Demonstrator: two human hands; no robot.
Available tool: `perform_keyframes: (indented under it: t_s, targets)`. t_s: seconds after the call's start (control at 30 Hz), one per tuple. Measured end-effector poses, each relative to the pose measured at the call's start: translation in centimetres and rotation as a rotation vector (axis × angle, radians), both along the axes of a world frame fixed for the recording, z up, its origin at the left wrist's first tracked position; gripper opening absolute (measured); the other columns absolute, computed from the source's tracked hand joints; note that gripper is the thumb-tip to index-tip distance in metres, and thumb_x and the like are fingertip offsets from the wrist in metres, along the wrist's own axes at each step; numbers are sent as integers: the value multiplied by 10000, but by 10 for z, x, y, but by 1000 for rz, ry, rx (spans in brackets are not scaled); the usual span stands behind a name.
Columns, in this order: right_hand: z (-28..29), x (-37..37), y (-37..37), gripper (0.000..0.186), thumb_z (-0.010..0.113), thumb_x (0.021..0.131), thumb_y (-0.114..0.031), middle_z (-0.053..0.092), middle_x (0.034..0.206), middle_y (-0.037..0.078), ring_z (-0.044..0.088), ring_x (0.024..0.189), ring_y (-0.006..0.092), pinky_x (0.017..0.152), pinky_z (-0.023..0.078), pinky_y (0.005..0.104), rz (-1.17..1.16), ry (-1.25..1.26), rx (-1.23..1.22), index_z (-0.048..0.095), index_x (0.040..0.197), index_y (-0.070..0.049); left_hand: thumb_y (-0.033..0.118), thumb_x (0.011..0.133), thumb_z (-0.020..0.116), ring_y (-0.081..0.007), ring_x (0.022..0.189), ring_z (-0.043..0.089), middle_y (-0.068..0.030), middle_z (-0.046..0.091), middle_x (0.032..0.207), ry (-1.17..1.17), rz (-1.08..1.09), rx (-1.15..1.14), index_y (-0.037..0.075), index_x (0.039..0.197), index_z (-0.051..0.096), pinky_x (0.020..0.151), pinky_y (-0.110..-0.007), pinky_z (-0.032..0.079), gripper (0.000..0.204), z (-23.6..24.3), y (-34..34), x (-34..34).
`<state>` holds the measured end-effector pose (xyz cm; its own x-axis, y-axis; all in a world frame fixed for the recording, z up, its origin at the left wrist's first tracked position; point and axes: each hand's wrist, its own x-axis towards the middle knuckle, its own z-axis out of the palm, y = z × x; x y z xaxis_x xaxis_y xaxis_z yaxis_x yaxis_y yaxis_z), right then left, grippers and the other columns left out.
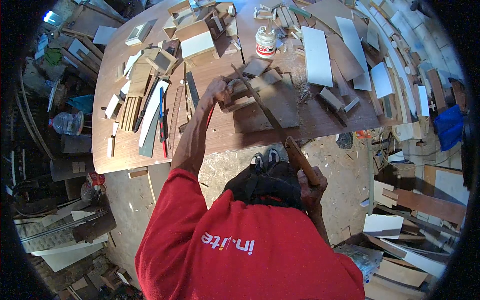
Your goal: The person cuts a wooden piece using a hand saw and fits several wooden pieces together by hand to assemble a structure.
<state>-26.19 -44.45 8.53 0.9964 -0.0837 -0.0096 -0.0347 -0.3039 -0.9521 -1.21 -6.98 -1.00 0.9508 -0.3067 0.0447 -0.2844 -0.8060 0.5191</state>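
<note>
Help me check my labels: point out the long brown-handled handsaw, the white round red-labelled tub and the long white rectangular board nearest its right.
Brown-handled handsaw (272, 120), head view: middle of blade.
White tub (265, 41), head view: front wall.
White rectangular board (317, 57), head view: upper face.

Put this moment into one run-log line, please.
left hand: at wood pieces | right hand: gripping saw handle | saw blade: over wood pieces | flat board: on table
</note>
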Motion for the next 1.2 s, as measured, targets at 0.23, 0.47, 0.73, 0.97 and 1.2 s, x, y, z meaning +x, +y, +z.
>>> perform_keyframes:
  t_s: [0.23,0.47,0.73,0.97,1.2]
  targets:
    - [8,-4,11,200,681,860,-116,643,753,83,599,662,141,603,470,289,23,68,-15,607,978,27,134,799,612,-296,483,535,-162,608,633,116,68,-252,31,816,657,479,-393,447,114,-22,3,10]
    - [14,-7,13,392,620,875,-77,680,984,126,631,851,167,753,503,309,107,34,-23,562,1243,45,98,838,574,-118,428,457,-46,528,523,541,147,-799,30,761,633,396,-318,376,118,-26,3,11]
    - [6,-12,10,401,617,868,-66,685,1045,164,652,967,204,853,501,324,97,-2,-13,563,1243,65,186,724,618,-158,434,450,-30,533,522,120,-78,-379,68,665,549,404,-323,352,150,-23,-2,10]
    - [6,-14,7,416,655,842,-62,701,985,222,715,794,244,708,552,322,131,-102,-77,580,1232,59,130,782,586,-123,410,459,-51,501,492,33,-74,-350,8,648,585,365,-283,328,181,-17,-9,7]
    - [-2,-17,7,411,654,833,-35,698,1016,221,714,889,262,762,548,334,110,-143,-34,580,1225,66,94,827,596,-82,439,411,6,520,536,443,190,-752,31,706,632,385,-277,324,142,-30,8,2]
